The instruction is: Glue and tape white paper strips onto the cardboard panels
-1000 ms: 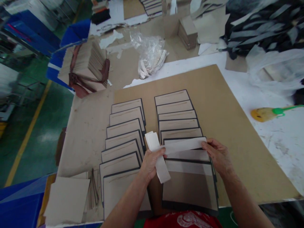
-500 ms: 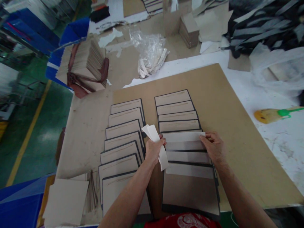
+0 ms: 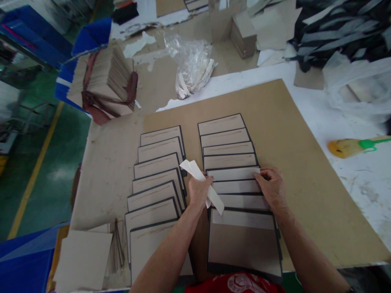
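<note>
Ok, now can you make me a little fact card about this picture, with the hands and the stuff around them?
Left hand: holding loose white strips
Right hand: touching the right end of a flat white strip
Right row: overlapping dark-edged boards; the nearest four have white strips
Left row: more dark-edged boards, with brownish streaks
Beyond the rows: clear plastic bag
Far left: bundle of boards, tied with reddish-brown cloth
Far right: yellow-and-green item

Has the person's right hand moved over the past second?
Yes. Judged against the brown board, the right hand has moved forward and slightly left, along the right-hand row of dark-edged panels.
</note>
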`<state>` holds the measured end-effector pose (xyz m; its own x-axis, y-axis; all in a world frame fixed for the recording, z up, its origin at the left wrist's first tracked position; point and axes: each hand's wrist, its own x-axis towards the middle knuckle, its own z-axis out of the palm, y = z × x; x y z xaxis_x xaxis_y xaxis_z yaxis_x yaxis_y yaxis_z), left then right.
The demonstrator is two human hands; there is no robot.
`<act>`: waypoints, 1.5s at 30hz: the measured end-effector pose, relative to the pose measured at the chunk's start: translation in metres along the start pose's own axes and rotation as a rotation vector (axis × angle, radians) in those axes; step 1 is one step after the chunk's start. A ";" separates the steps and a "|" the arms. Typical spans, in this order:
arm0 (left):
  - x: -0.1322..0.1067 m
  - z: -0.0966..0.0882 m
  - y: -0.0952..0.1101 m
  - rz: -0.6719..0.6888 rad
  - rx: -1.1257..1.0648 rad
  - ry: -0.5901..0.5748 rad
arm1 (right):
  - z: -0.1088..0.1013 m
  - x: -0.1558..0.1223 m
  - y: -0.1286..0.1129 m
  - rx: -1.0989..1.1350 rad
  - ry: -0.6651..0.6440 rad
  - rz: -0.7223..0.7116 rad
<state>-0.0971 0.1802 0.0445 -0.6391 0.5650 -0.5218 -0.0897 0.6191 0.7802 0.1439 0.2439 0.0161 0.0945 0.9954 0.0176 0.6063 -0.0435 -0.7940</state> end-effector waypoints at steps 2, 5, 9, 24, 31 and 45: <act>0.002 0.000 -0.002 0.008 0.016 -0.002 | 0.001 0.000 0.000 0.003 0.001 -0.005; 0.005 -0.001 -0.005 0.017 0.036 -0.009 | 0.002 0.001 0.002 0.003 -0.005 0.001; 0.006 -0.001 -0.006 0.022 0.040 0.000 | 0.003 0.001 0.005 0.001 -0.010 0.022; 0.008 0.005 -0.006 0.025 0.112 0.047 | 0.005 0.008 -0.002 0.041 -0.015 0.131; 0.004 0.006 -0.004 0.021 0.143 0.060 | 0.004 0.009 0.000 0.014 -0.036 0.142; -0.004 0.010 0.000 0.024 0.076 0.077 | 0.007 0.008 0.001 -0.004 -0.026 0.119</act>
<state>-0.0869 0.1834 0.0428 -0.6973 0.5384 -0.4731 -0.0174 0.6472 0.7621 0.1398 0.2521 0.0117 0.1455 0.9850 -0.0924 0.5954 -0.1618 -0.7869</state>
